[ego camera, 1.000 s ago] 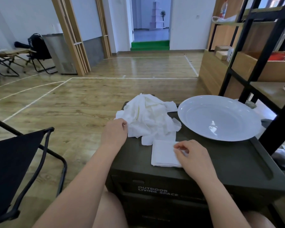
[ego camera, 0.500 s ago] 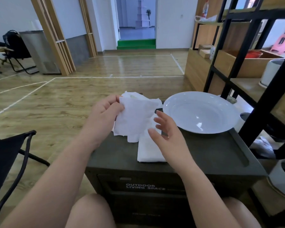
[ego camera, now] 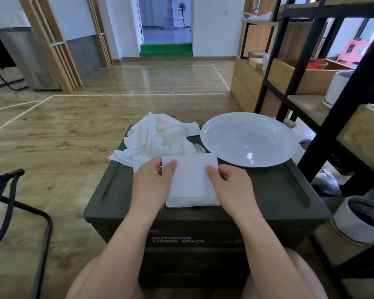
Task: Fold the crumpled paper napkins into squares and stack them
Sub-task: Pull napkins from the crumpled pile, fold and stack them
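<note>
A white napkin (ego camera: 190,175) is stretched flat between my two hands, just above a small stack of folded napkins (ego camera: 192,201) on the dark green box (ego camera: 268,190). My left hand (ego camera: 151,182) pinches the napkin's left edge with thumb and fingers. My right hand (ego camera: 227,182) pinches its right edge the same way. Behind them a heap of crumpled white napkins (ego camera: 158,141) lies at the box's far left corner.
A large white plate (ego camera: 248,139) sits on the box's far right. A black metal and wood shelf (ego camera: 324,104) stands close on the right, with a grey bin (ego camera: 358,219) at its foot. A black folding chair (ego camera: 11,201) is at the left.
My left hand pulled one napkin off the heap and brought it toward me. My right hand left the stack and took the napkin's other edge, spreading it over the stack.
</note>
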Demonstrator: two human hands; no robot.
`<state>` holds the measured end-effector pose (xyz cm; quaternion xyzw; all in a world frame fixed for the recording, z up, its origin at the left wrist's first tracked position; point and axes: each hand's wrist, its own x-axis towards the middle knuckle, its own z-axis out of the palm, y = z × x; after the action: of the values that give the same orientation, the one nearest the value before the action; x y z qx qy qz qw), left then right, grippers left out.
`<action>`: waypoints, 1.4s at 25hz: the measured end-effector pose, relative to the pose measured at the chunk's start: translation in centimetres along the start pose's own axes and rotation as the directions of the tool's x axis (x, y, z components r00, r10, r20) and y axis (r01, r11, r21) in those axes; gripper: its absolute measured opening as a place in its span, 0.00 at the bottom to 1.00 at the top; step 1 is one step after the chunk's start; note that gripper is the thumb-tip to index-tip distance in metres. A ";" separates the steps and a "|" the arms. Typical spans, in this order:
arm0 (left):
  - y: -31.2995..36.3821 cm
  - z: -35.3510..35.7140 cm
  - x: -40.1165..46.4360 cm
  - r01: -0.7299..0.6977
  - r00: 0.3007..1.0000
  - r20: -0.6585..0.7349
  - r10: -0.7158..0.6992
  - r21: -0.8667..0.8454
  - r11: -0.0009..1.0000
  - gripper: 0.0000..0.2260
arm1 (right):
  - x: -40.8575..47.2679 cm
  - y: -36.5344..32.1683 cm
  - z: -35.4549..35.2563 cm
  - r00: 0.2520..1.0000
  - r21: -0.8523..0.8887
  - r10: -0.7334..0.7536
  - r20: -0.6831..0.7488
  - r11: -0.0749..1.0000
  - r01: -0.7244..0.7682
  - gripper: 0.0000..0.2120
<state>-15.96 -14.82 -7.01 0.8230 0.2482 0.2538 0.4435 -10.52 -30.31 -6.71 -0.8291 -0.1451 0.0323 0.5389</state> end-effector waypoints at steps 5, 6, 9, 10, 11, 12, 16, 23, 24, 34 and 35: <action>-2.0 1.7 -0.3 -0.051 0.997 -0.043 0.060 0.180 0.982 0.19 | 0.7 1.5 -0.1 0.999 -0.311 0.024 -0.032 0.950 -0.033 0.20; -2.5 1.9 -0.4 -0.052 0.996 -0.055 0.063 0.189 0.981 0.16 | 0.9 1.8 0.0 0.999 -0.338 0.020 -0.041 0.941 -0.033 0.20; -3.1 1.9 -0.1 -0.023 0.996 -0.075 0.038 0.196 0.980 0.09 | 1.3 2.4 0.2 0.999 -0.376 0.025 -0.044 0.926 -0.040 0.16; -3.2 1.9 0.2 -0.017 0.997 -0.065 0.031 0.206 0.978 0.08 | 1.4 2.4 0.2 0.999 -0.375 0.036 -0.041 0.926 -0.048 0.15; -3.3 1.9 0.5 -0.014 0.998 -0.051 0.025 0.219 0.976 0.09 | 1.6 2.4 0.2 0.998 -0.374 0.046 -0.040 0.926 -0.058 0.14; -3.3 1.9 0.8 -0.009 0.999 -0.034 0.017 0.234 0.972 0.09 | 1.7 2.4 0.2 0.998 -0.378 0.058 -0.040 0.923 -0.069 0.14; -3.2 2.3 1.0 0.020 1.000 -0.008 -0.018 0.274 0.962 0.09 | 1.8 2.5 0.2 0.992 -0.407 0.111 -0.064 0.904 -0.127 0.11; -2.7 2.3 0.8 0.086 0.993 -0.098 -0.059 0.296 0.951 0.16 | 1.0 2.0 1.4 0.979 -0.385 -0.020 -0.203 0.921 -0.061 0.09; -2.7 2.3 0.7 0.085 0.994 -0.094 -0.059 0.303 0.949 0.16 | 0.8 1.9 1.8 0.973 -0.421 -0.139 -0.183 0.906 0.050 0.11; -2.6 1.6 0.5 0.079 0.987 -0.151 -0.058 0.139 0.987 0.11 | 1.4 2.6 2.6 0.993 -0.272 -0.073 0.095 0.957 0.096 0.10; -2.4 1.0 0.7 0.081 0.974 -0.217 -0.060 0.086 0.993 0.11 | 1.1 2.5 2.5 0.993 -0.267 -0.067 0.100 0.959 0.092 0.10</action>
<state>-15.20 -13.82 -9.44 0.8015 0.3353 0.3132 0.3836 -9.51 -28.72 -9.91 -0.8863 -0.2055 0.0275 0.4141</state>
